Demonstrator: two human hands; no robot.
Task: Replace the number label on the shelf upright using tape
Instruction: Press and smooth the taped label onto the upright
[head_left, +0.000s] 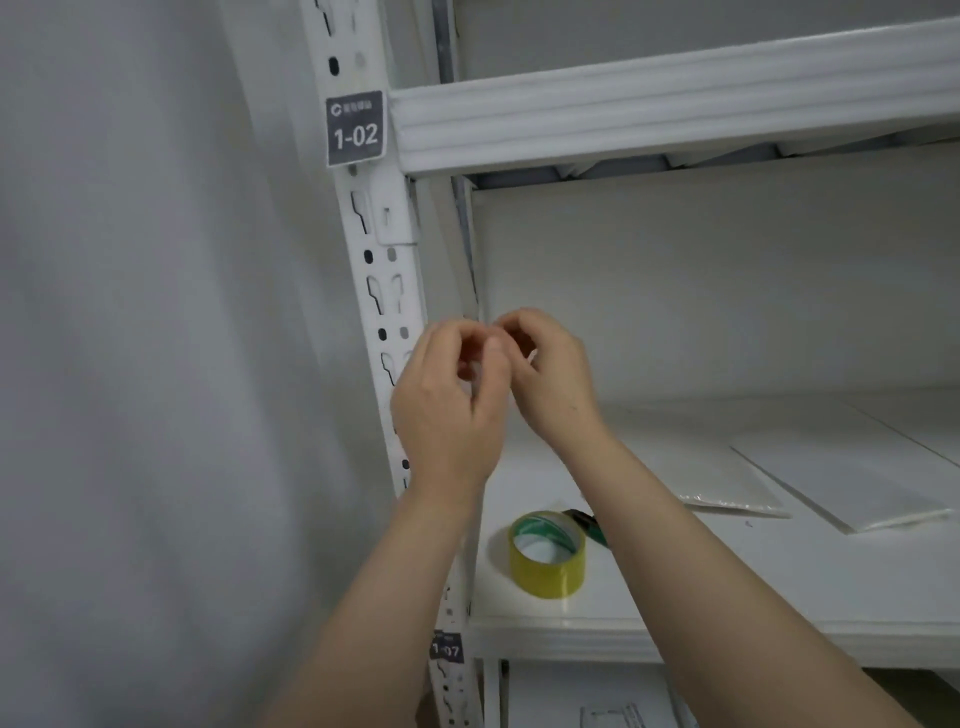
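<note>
- While both hands are raised just beside the shelf upright (382, 291), left hand (447, 410) and right hand (550, 374) meet fingertip to fingertip, fingers curled; what they pinch, cannot tell.
- Number label 1-02 (355, 129) stuck on upright, well above hands.
- Tape roll (547, 556) on shelf board (831, 571), between forearms.

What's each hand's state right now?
Left hand: fingers curled; whether it holds anything cannot be told.
Right hand: fingers curled; likewise cannot be told.

Yellow tape roll (547, 557), dark grey label (355, 129), white shelf upright (377, 270)
</note>
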